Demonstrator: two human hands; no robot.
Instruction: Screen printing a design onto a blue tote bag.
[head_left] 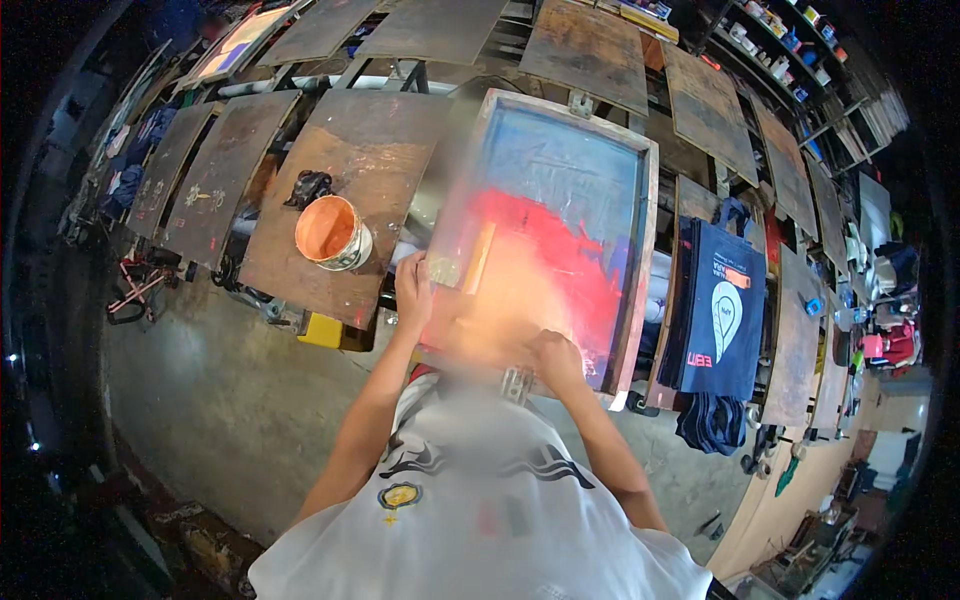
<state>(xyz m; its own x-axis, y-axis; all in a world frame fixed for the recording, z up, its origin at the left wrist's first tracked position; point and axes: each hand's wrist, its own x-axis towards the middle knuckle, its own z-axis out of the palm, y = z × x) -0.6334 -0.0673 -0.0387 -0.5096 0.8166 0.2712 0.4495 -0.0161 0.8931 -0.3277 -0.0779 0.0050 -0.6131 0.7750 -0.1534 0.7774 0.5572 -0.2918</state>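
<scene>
A screen printing frame with a wooden rim and blue mesh lies in front of me, red ink spread over its middle and lower part. A haze blurs the frame's left and lower portions. At its left edge my left hand is closed around the rim. My right hand is curled over the lower part of the frame; what its fingers hold, if anything, is hidden. A pale wooden strip, possibly a squeegee handle, rests inside the frame near the left side.
Left of the frame, a bucket with orange inside and a crumpled black bag sit on a brown board. Dark blue printed tote bags are stacked at right. More boards run in rows; shelves of containers stand far right.
</scene>
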